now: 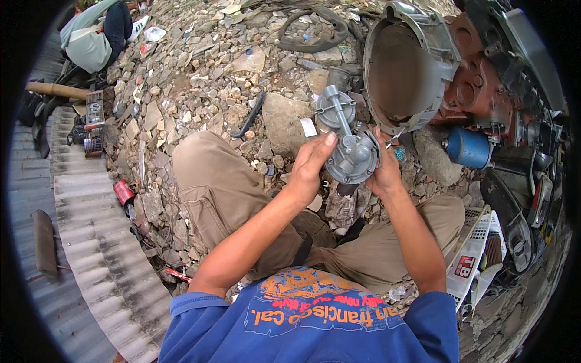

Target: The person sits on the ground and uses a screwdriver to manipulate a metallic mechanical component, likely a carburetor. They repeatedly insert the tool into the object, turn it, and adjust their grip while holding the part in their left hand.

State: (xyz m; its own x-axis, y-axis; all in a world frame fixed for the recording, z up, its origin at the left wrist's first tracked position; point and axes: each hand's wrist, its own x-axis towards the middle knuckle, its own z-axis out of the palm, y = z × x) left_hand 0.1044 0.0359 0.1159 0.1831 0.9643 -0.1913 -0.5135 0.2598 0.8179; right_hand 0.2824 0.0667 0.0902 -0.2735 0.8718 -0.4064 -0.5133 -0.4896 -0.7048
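Between both hands, over my crossed legs, is a grey metal part (351, 158) with a domed, flanged round housing and a short tube running up from it. A second round disc (334, 110) sits at the tube's far end; whether it is joined to the part I cannot tell. My left hand (307, 168) grips the near housing from the left, thumb on top by the tube. At the right rim, my right hand (385, 168) is closed round the part, its fingers mostly behind it. The part's exact kind is unclear.
Beyond my right hand stands a large open metal bell-shaped casing (370, 66) beside a reddish engine block (478, 85). A blue cylindrical canister (469, 147) lies near it. Rubble covers the ground. Corrugated sheets (91, 230) run along the left, where another person (94, 42) sits far off.
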